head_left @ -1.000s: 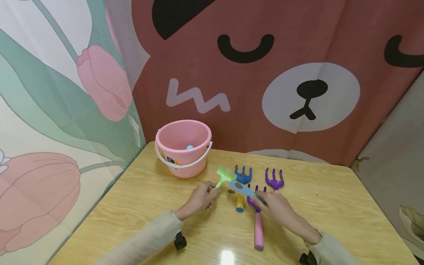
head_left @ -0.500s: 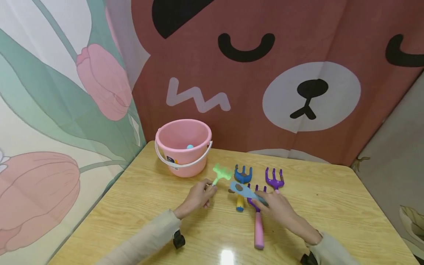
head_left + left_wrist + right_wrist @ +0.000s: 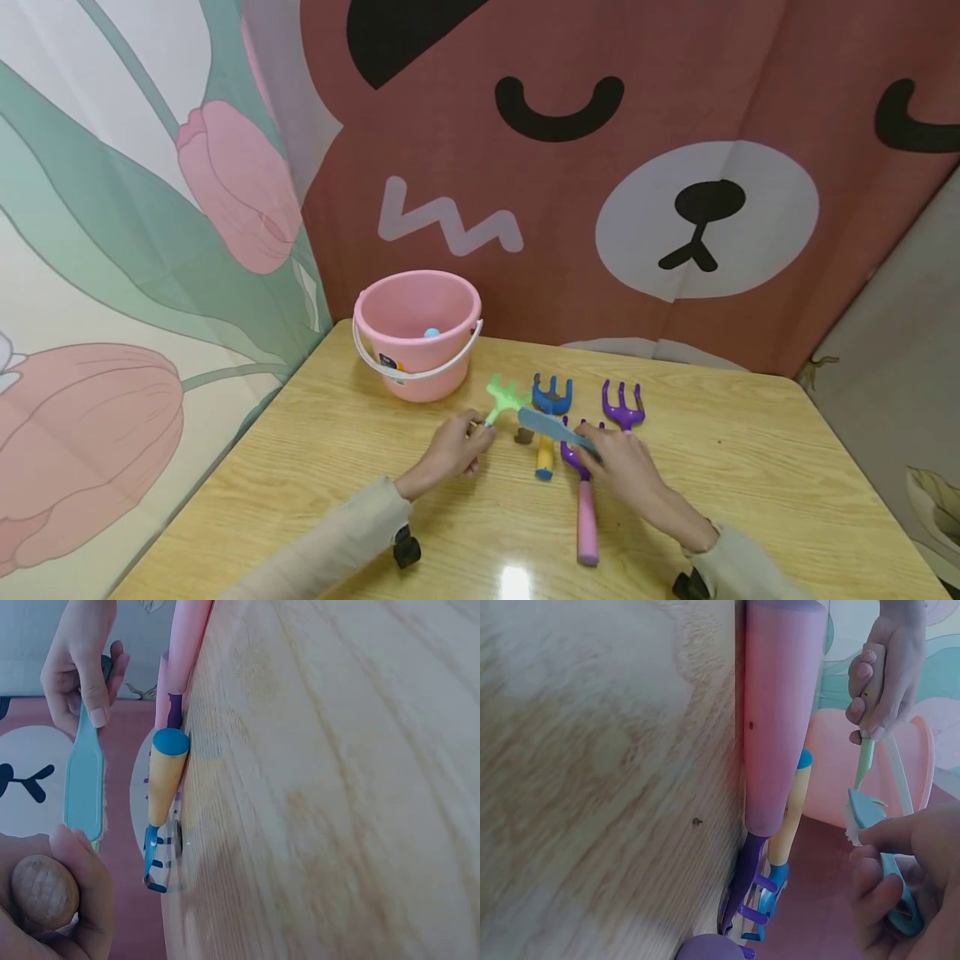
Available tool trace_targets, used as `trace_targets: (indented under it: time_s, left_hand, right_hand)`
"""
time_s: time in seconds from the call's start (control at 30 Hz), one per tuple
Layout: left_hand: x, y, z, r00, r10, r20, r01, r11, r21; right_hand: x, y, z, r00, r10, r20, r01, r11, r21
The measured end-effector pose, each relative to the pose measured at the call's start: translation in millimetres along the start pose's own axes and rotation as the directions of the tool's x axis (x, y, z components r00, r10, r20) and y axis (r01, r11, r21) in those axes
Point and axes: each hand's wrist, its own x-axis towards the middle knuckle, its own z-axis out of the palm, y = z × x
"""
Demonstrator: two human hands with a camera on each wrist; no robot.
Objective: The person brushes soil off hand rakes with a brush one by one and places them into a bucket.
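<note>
In the head view, my left hand (image 3: 452,450) grips a small light-green hand rake (image 3: 506,394), prongs pointing away. The round wooden end of its handle (image 3: 45,892) shows between the fingers in the left wrist view. My right hand (image 3: 626,468) holds a light-blue brush (image 3: 546,424), whose white bristles (image 3: 851,827) appear in the right wrist view. Its head is close to the green prongs; whether they touch I cannot tell. Under the brush lie a blue rake (image 3: 552,396) with a yellow handle and a purple rake (image 3: 576,463) with a pink handle.
A pink bucket (image 3: 423,367) with a white handle stands at the table's back left, something light blue inside. Another purple rake (image 3: 622,411) lies beyond the right hand. A brown lump or patch (image 3: 522,436) sits on the wooden table (image 3: 720,500). Printed curtains stand behind.
The left hand shifted the green rake slightly left, then back right toward the brush. The brush has tilted, and its head looks narrower now. The bucket and the lying rakes stayed put.
</note>
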Motion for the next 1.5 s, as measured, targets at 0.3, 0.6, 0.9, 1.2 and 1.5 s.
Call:
trace_targets:
  time_s: [0.3, 0.6, 0.9, 1.2, 1.5]
  left_hand:
    - [1.0, 2.2, -0.3, 0.998, -0.025, 0.064, 0.030, 0.996, -0.087]
    - [2.3, 4.0, 0.0, 0.996, -0.044, 0.073, 0.051, 0.994, -0.095]
    - [0.2, 5.0, 2.4, 0.991, -0.127, 0.045, 0.131, 0.986, -0.101]
    - [0.0, 3.2, 3.8, 0.981, -0.187, 0.050, 0.191, 0.975, -0.110]
    - [-1.1, 2.5, 3.8, 0.986, -0.154, 0.069, 0.158, 0.986, -0.060]
  right_hand:
    - [-2.6, 2.0, -3.2, 0.997, 0.058, 0.048, -0.060, 0.998, 0.030]
    - [-4.6, 5.0, -3.5, 0.998, 0.049, 0.042, -0.050, 0.998, 0.025]
    - [-7.6, 4.9, -4.1, 1.000, -0.008, -0.002, 0.008, 1.000, 0.005]
    - [-6.8, 2.8, -2.6, 0.993, 0.098, 0.070, -0.102, 0.993, 0.052]
    - [-5.5, 2.0, -1.9, 0.992, 0.087, 0.088, -0.096, 0.991, 0.098]
